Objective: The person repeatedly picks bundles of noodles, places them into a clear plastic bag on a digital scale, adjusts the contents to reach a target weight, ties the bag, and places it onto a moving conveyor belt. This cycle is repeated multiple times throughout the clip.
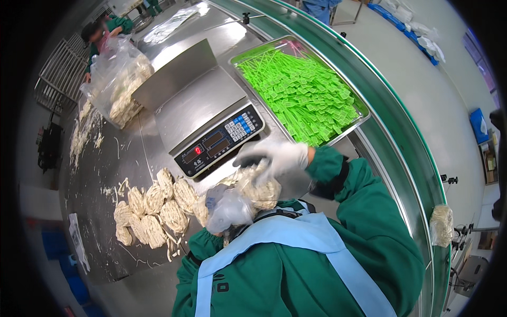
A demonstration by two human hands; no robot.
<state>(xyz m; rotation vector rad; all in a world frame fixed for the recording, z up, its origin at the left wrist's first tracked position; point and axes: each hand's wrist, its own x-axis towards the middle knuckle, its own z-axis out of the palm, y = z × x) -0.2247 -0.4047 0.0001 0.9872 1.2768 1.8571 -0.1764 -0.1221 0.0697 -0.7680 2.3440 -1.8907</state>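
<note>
Tight quarters here. Both gloved hands sit close together low over the worktop [95, 201], the left hand [228, 210] and right hand [277, 157] wrapped around a clear bag of noodles [259, 187]. Straight ahead the weighing scale [203, 113] blocks the way, its keypad edge just beyond the right hand's fingers [248, 153]. To the right, the steel tray of green ties [303, 90] fills the space up to the conveyor rail [401, 158]. On the left, noodle nests [153, 208] crowd the surface beside the left hand. Farther left, bare steel with scattered scraps offers passage. Far back, a big bag of noodles [119, 84] stands beside the scale.
</note>
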